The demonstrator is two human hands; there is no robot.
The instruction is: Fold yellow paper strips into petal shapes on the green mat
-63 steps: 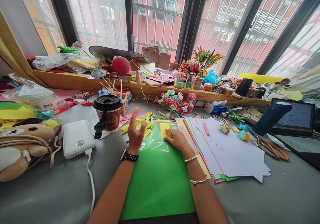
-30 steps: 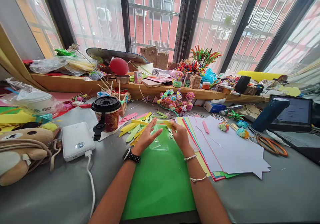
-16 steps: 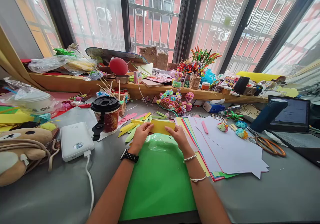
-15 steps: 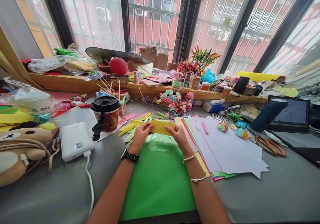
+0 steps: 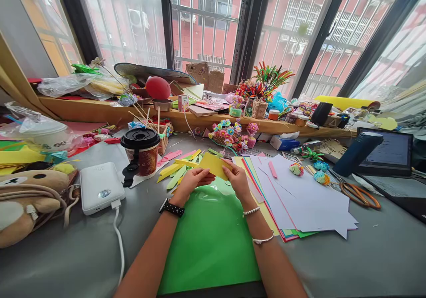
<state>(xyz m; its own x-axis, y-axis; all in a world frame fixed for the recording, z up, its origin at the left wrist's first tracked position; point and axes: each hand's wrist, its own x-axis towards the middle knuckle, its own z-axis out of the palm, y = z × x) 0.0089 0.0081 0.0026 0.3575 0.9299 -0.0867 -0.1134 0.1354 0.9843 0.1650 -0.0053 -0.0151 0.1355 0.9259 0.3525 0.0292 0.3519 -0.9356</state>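
Note:
Between my two hands is a small piece of yellow paper [image 5: 213, 164], held up and tilted above the far end of a glossy green sheet [image 5: 209, 240]. My left hand [image 5: 193, 182], with a watch on its wrist, pinches the paper's lower left edge. At the paper's right edge, my right hand [image 5: 237, 178] grips it between thumb and fingers; two bracelets circle that arm. Just beyond my left hand lie yellow strips [image 5: 169, 170] and green strips [image 5: 176, 178] of paper.
A lidded paper cup [image 5: 141, 151] and a white power bank [image 5: 101, 187] with a cable stand left. To the right are fanned white sheets [image 5: 313, 200], scissors [image 5: 359, 195], a dark bottle [image 5: 357, 154] and a laptop [image 5: 386, 151]. Crocheted-looking flowers [image 5: 228, 131] stand at the back.
The yellow paper has turned from lying nearly level to tilted, its left end raised. My left hand has shifted to its lower edge, fingers stretched further inward.

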